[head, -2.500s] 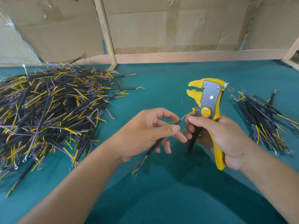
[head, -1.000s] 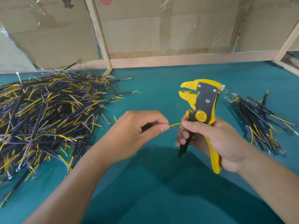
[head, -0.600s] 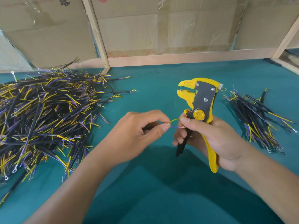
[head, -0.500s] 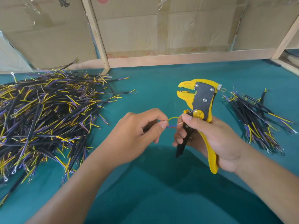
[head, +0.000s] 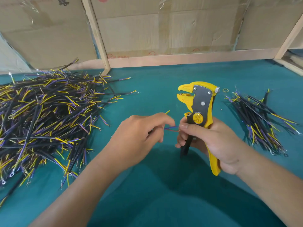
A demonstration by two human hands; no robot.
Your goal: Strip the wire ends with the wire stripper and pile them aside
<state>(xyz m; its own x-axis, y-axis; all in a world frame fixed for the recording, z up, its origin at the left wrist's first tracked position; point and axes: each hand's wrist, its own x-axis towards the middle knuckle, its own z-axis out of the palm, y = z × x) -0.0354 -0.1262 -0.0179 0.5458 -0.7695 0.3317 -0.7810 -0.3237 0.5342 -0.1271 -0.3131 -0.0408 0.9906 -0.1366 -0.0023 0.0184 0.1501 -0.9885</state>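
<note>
Left hand (head: 139,133) pinches 1 thin purple-and-yellow wire (head: 171,128), steadying its end; right hand (head: 211,140) grips an upright yellow-and-grey wire stripper (head: 199,105), apparently ready.

On the table (head: 155,82), the large wire heap (head: 45,115) lies far left, the small wire pile (head: 260,122) far right. Between them the left hand (head: 137,138) faces the right hand (head: 213,141), which holds the wire stripper (head: 199,108) upright. Cardboard (head: 164,30) stands behind.

Left hand (head: 139,136) pinching, right hand (head: 213,141) gripping; hands nearly touching.
</note>
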